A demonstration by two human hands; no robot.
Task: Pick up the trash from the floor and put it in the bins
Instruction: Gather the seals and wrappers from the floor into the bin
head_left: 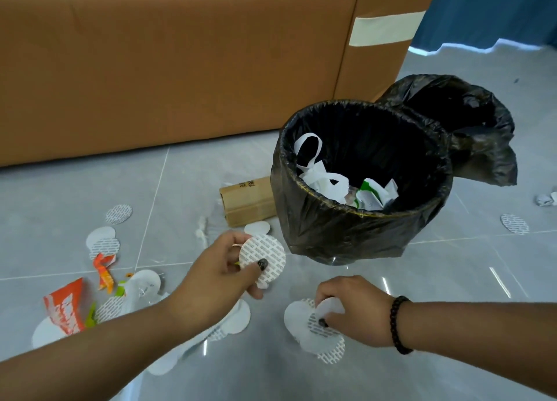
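My left hand pinches a round white seal disc with grey print, held just above the floor left of the near bin. My right hand pinches white discs from a small pile on the floor in front of that bin. The near bin has a black liner and holds a white plastic bag and green-white wrappers. A second black-lined bin stands behind it to the right. More discs and orange wrapper scraps lie scattered at the left.
A small cardboard box lies on the grey tiles left of the near bin. A brown sofa fills the back, a blue curtain hangs at the top right. One disc and crumpled paper lie at the far right.
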